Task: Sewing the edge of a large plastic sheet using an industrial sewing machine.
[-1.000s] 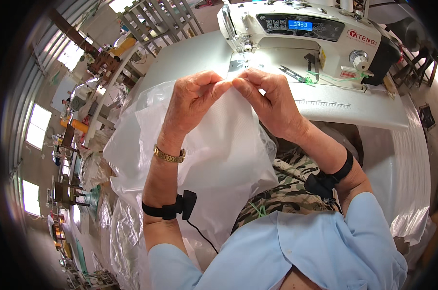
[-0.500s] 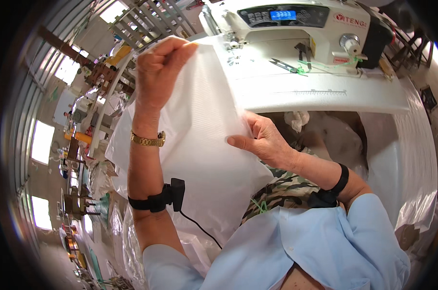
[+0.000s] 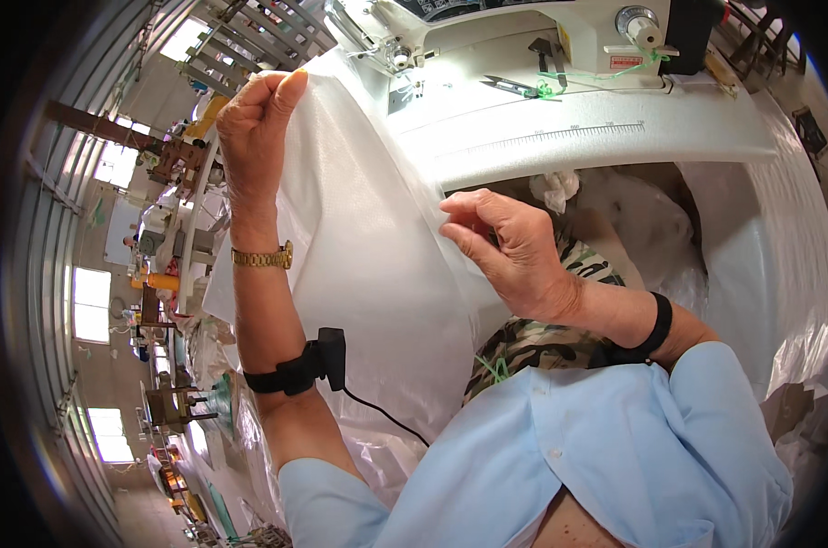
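A large sheet of white woven sacking (image 3: 368, 265) hangs in front of me, from the sewing table down over my lap. My left hand (image 3: 254, 123) is raised high at the left and pinches the sheet's upper corner. My right hand (image 3: 510, 251) is lower, in the middle, with thumb and fingers pinching the sheet's right edge. The sheet is stretched between the two hands. A gold watch and a black strap with a cable sit on my left forearm, and a black band is on my right wrist.
A white sewing machine (image 3: 523, 36) stands on the white table (image 3: 615, 137) ahead, with thread snips (image 3: 514, 87) beside green thread. More white sacking (image 3: 779, 274) is heaped to the right and under the table. Other workbenches and windows line the left.
My hands were together at the sheet's top edge; now the left has lifted one corner up and leftward while the right has slid down along the edge, spreading the sheet.
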`<state>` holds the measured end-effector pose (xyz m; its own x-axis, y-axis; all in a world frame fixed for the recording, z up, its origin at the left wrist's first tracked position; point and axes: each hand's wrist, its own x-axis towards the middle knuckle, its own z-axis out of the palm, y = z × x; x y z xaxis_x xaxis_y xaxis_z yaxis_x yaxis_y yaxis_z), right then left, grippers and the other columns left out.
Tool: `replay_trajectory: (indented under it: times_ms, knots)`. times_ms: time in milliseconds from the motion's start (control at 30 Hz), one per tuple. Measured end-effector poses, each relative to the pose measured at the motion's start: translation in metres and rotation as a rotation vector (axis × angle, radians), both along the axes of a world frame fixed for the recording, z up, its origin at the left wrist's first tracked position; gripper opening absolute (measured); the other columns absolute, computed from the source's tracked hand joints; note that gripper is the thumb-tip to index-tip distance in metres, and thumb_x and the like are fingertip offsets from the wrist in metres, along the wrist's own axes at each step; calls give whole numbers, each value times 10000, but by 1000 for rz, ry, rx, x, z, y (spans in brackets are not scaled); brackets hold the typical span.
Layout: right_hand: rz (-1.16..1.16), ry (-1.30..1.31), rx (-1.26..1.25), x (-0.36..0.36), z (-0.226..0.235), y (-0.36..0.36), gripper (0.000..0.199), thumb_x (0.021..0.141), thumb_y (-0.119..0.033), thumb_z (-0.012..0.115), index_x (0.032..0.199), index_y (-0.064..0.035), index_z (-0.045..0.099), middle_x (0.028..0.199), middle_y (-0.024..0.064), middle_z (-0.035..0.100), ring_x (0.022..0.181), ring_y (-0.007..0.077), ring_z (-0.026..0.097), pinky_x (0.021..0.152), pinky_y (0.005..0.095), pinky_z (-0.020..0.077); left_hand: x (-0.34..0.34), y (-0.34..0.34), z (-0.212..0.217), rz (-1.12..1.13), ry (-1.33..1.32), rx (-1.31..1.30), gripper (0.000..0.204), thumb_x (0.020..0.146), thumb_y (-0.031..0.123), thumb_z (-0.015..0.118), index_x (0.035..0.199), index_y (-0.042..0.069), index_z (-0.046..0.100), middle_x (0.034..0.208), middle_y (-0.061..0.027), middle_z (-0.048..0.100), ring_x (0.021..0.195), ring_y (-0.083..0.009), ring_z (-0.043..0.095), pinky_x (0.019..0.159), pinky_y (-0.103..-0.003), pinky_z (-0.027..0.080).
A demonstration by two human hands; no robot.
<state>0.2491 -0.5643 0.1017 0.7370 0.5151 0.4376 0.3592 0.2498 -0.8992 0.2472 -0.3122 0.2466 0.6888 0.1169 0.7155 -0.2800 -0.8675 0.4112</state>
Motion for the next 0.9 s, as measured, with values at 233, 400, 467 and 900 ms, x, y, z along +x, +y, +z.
replay_trajectory:
  times_ms: [233, 400, 467, 900]
  knots:
    - [152, 124, -149, -3, -12, 11, 202, 942, -158, 663, 1043, 16, 650, 838, 29, 712, 649, 58, 591, 588, 210, 474, -2, -1, -3, -49, 25, -139, 246, 935, 271, 714, 841, 44, 707, 691, 120, 506, 658, 8, 389, 580, -169, 291]
    - [357, 457, -12, 0, -11, 9, 168, 968, -193, 631, 989, -31, 669, 828, 28, 710, 569, 21, 534, 521, 191, 440, -2, 3, -3, -88, 37, -157, 234, 940, 255, 709, 832, 47, 703, 705, 122, 518, 664, 11, 400, 584, -168, 296]
    - [437, 597, -8, -2, -10, 7, 184, 980, -231, 628, 971, -51, 670, 823, 16, 689, 564, 3, 503, 518, 177, 425, -2, 5, -2, -75, 39, -149, 237, 940, 258, 708, 830, 49, 701, 702, 121, 518, 660, 10, 400, 583, -169, 295]
    - [384, 582, 317, -9, -40, 28, 240, 1009, -274, 588, 947, -49, 644, 836, 11, 623, 705, 79, 544, 660, 233, 449, -5, 8, 2, -3, 34, -185, 274, 943, 307, 700, 828, 59, 711, 707, 98, 561, 665, 2, 444, 598, -170, 330]
